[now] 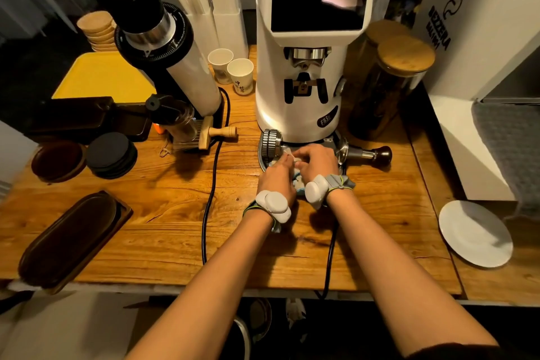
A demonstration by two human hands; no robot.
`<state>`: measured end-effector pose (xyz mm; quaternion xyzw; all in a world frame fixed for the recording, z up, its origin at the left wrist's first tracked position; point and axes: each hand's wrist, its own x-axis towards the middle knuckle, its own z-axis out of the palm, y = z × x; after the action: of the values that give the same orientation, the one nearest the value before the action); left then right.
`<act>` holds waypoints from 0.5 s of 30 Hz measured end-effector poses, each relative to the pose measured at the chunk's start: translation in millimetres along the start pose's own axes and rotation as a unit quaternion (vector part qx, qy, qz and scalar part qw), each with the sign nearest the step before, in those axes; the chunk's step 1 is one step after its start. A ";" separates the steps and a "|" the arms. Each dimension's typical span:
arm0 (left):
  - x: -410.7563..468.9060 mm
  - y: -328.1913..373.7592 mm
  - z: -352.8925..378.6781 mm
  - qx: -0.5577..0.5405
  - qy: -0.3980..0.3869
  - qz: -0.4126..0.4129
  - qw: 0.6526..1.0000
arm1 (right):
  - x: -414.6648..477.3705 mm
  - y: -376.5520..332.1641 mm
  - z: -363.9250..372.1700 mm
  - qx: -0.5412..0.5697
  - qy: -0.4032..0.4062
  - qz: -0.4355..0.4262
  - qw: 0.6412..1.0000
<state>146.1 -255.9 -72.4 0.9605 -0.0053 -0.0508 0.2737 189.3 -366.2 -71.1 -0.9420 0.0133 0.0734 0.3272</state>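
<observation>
Both my hands meet on the wooden counter [181,213] just in front of a white coffee grinder [301,73]. My left hand [277,175] and my right hand [315,159] have their fingers curled round a small white cloth [295,159] with light blue marks, bunched between them. A ribbed metal distributor tool [271,142] stands on edge right beside my left fingers. A portafilter [365,153] with a dark wooden handle lies to the right of my right hand. What lies under the cloth is hidden.
A black and white grinder [163,47] stands at the left, a wooden brush [217,134] at its foot. Two black cables [210,199] cross the counter. Paper cups [239,74], glass jars [388,88], black coasters [111,155], dark trays [73,237], a yellow tray [102,76], a white plate [476,232].
</observation>
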 end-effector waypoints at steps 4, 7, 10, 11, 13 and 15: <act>4.5 1.5 -0.6 0.001 -0.002 -0.001 1.000 | 4.9 -2.4 -2.5 -0.014 -0.016 -0.001 1.000; 2.6 0.9 2.1 0.017 -0.007 -0.002 1.000 | -1.5 5.2 -3.1 -0.012 -0.006 0.019 1.000; -1.4 6.3 8.6 0.033 -0.015 -0.001 0.999 | -11.2 18.6 -5.7 -0.017 -0.003 0.053 0.998; -1.5 8.3 11.8 0.033 -0.022 -0.001 0.999 | -13.4 21.4 -7.3 -0.024 -0.008 0.063 0.998; 1.7 11.1 13.9 0.031 -0.031 0.000 0.999 | -12.6 19.9 -12.0 -0.042 -0.003 0.075 0.996; 8.3 12.4 13.9 0.015 -0.034 0.012 0.999 | -7.4 15.7 -16.0 -0.058 0.015 0.075 0.995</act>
<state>153.2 -274.0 -78.4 0.9620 -0.0266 -0.0803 0.2595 182.8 -388.6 -67.2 -0.9566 0.0845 0.0846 0.2657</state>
